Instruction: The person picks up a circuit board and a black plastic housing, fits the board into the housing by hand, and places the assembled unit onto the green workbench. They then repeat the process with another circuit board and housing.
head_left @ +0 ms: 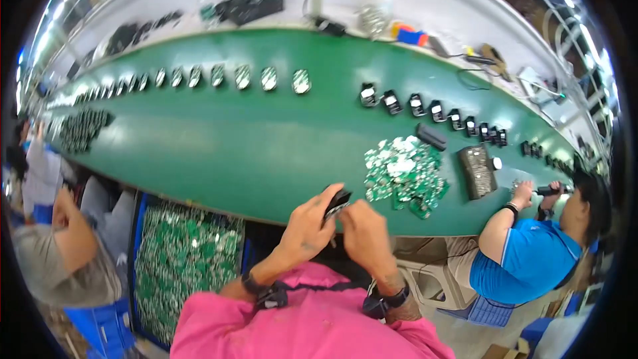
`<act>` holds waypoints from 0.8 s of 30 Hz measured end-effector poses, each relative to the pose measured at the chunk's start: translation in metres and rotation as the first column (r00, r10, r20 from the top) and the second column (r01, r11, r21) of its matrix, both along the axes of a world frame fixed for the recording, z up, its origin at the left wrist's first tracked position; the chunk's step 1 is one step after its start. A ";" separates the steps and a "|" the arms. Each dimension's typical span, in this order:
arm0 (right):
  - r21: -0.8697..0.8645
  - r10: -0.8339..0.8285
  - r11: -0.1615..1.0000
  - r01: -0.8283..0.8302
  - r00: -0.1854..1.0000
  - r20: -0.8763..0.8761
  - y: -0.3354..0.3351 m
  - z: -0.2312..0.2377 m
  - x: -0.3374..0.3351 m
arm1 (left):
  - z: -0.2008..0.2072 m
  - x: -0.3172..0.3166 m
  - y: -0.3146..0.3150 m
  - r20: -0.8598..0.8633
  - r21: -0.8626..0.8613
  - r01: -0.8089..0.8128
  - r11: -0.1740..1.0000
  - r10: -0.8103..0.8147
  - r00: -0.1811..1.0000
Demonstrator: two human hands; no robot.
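Observation:
My left hand and my right hand meet at the near edge of the green conveyor belt. Together they hold a small black housing part, the left fingers around its side, the right fingers pressed against it from the right. A heap of small green circuit boards lies on the belt just beyond and to the right of my hands. What sits inside the black part is hidden by my fingers.
A row of silver-striped parts and a row of black parts run along the belt's far side. A blue bin of green boards stands at my lower left. A person in blue works on my right; another sits left.

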State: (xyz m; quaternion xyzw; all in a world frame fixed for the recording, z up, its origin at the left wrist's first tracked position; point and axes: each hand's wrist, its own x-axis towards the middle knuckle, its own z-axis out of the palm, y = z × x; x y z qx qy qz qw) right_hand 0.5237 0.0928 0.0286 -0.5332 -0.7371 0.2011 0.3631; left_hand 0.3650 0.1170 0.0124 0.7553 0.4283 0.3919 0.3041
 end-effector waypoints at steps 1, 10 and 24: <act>-0.004 -0.010 1.000 0.010 1.000 -0.018 -0.001 -0.009 -0.003 | -0.003 -0.002 0.000 0.004 -0.019 0.001 1.000 -0.001 1.000; -0.239 -0.182 0.965 0.108 0.931 -0.316 -0.015 -0.041 0.010 | -0.011 -0.009 -0.006 0.575 -0.576 0.392 0.718 0.015 0.818; -0.028 -0.102 0.995 0.099 0.925 -0.365 -0.022 -0.026 0.008 | -0.006 0.002 -0.001 0.533 -0.506 0.443 0.740 -0.135 0.835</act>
